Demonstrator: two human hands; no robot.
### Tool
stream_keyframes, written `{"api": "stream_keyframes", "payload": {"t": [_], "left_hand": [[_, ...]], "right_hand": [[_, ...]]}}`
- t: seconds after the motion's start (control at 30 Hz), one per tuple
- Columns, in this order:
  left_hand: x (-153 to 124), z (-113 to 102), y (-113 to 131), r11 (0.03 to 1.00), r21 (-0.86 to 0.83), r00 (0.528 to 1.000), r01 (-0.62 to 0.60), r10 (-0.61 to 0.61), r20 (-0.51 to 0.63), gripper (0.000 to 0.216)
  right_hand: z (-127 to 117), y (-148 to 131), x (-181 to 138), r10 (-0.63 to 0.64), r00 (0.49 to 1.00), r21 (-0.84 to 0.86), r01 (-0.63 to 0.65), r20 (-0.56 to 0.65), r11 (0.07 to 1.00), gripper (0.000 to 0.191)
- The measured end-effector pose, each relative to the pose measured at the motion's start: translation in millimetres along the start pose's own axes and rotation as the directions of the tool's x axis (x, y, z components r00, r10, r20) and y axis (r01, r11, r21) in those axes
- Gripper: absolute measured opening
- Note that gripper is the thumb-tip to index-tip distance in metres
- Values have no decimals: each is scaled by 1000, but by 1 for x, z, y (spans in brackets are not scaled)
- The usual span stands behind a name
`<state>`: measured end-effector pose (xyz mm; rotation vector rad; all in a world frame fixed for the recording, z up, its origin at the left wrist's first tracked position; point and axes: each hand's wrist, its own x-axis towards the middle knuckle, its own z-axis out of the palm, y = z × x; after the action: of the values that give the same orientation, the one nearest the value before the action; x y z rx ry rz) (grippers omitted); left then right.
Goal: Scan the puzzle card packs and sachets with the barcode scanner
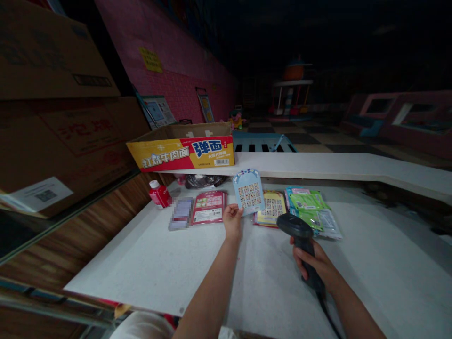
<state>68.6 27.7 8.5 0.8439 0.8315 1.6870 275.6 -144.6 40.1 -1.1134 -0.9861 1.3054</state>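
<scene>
Pinched by its lower left corner, a light blue card (249, 192) with a rounded top and a grid of small printed pictures is held up in my left hand (233, 220). My right hand (313, 259) is wrapped round the handle of a black barcode scanner (295, 227), whose cable runs down toward me. The scanner's head points toward the far side of the table, right of the card. Behind the two hands lie a yellow printed card pack (273, 211) and several green and blue plastic packets (310, 207).
Left on the white table (141, 263) are a red bottle (158, 194), a blurred flat item (181, 213) and red packets (209, 208). A raised shelf (318, 165) runs along the back, with an open noodle carton (187, 153) on it. Large cardboard boxes (70, 141) stand at left.
</scene>
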Motion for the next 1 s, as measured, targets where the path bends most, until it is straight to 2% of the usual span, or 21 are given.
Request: {"api": "stream_keyframes", "payload": {"t": [0.17,0.27,0.4,0.6,0.7,0.77,0.9,1.0], "left_hand": [[-2,0,5,997,-30,998,67,-67,5,44],[-4,1,8,996,-13,996,91,-90,27,45],[-6,2,10,989,80,988,121,-128,85,42],[-9,7,3,969,230,978,86,-125,165,44],[-12,8,2,925,379,969,-10,-84,232,48],[-14,7,3,852,508,956,-127,-31,292,49],[-17,7,6,666,656,893,-355,34,449,54],[-18,9,7,576,683,850,-450,43,525,47]], "right_hand": [[2,-2,3,-33,998,37,35,-59,999,44],[0,-4,7,-58,985,100,75,-163,992,45],[-9,-4,14,-78,952,160,130,-296,978,45],[-18,0,18,-97,937,200,171,-335,965,44],[-17,1,18,-93,941,206,167,-325,964,43],[-16,1,18,-92,942,214,167,-322,962,43],[-16,-1,17,-79,941,237,163,-330,958,43],[-16,-2,17,-84,938,239,172,-337,956,42]]}}
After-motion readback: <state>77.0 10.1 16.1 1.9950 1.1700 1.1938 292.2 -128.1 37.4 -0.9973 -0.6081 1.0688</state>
